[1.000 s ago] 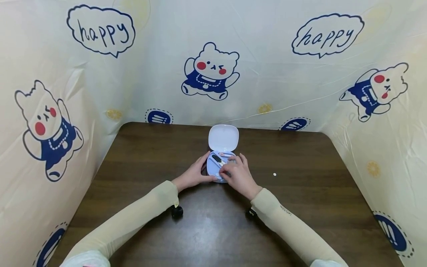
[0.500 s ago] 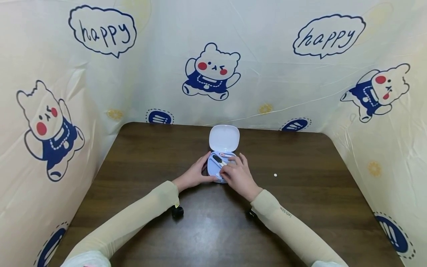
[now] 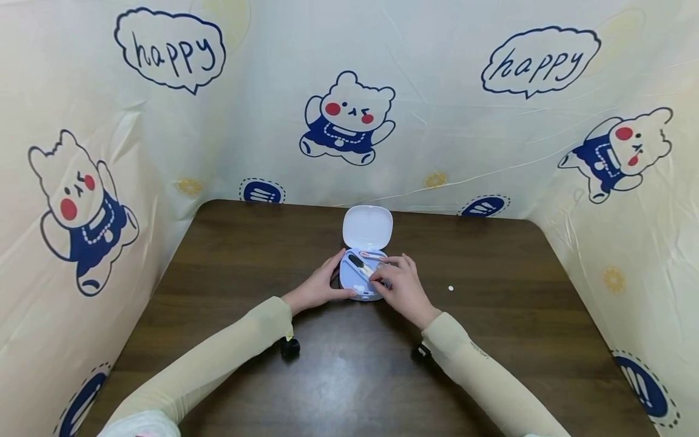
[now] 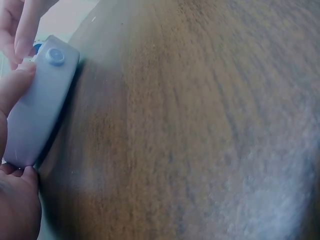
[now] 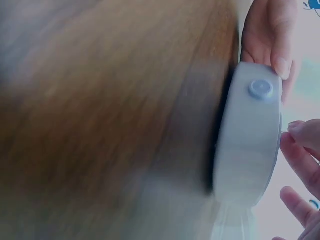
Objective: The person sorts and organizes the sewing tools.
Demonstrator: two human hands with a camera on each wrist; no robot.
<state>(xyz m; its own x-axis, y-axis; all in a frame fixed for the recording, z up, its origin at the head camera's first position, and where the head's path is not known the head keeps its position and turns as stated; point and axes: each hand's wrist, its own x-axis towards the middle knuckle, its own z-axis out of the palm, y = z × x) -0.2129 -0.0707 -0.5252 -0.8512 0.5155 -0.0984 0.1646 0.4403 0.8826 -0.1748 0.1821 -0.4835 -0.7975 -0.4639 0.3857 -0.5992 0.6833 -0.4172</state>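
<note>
A small light-blue case [image 3: 353, 280] stands on the table with its white lid [image 3: 368, 227] raised at the back. My left hand [image 3: 317, 287] grips its left side, thumb at the front rim and fingers round the far side. Inside lies a slim tool with a black end [image 3: 356, 261], slanting across the case. Behind it is a thin white-and-orange piece [image 3: 367, 254]. Above the case's right part, my right hand [image 3: 405, 291] brings thumb and forefinger together on a small pale thing, mostly hidden by the fingertips. The right wrist view shows the case's front catch [image 5: 261, 89].
A tiny white disc [image 3: 451, 288] lies on the brown wooden table [image 3: 262, 255], to the right of the case. A patterned cloth [image 3: 437, 133] hangs behind and on both sides of the table.
My right hand has shifted slightly right, with its fingertips still together, uncovering more of the case's inside. My left hand keeps its grip on the case.
</note>
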